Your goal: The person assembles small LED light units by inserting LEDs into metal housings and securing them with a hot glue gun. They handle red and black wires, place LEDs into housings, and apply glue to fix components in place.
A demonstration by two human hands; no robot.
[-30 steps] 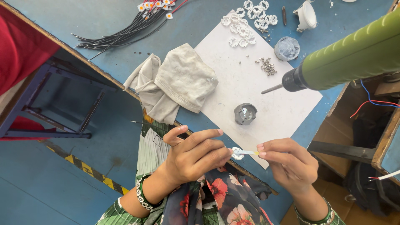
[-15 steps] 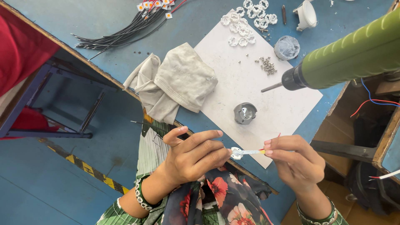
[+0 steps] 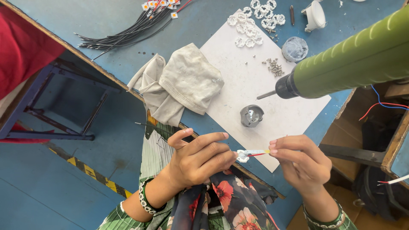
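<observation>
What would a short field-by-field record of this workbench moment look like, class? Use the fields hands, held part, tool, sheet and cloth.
hands: left hand and right hand each pinch one end of a small part between them
held part: small white piece with red and yellow wires
tool: green powered screwdriver hangs above the sheet, untouched
sheet: white sheet carries a grey round housing, screws and white rings
cloth: grey cloth lies crumpled at the table edge
</observation>
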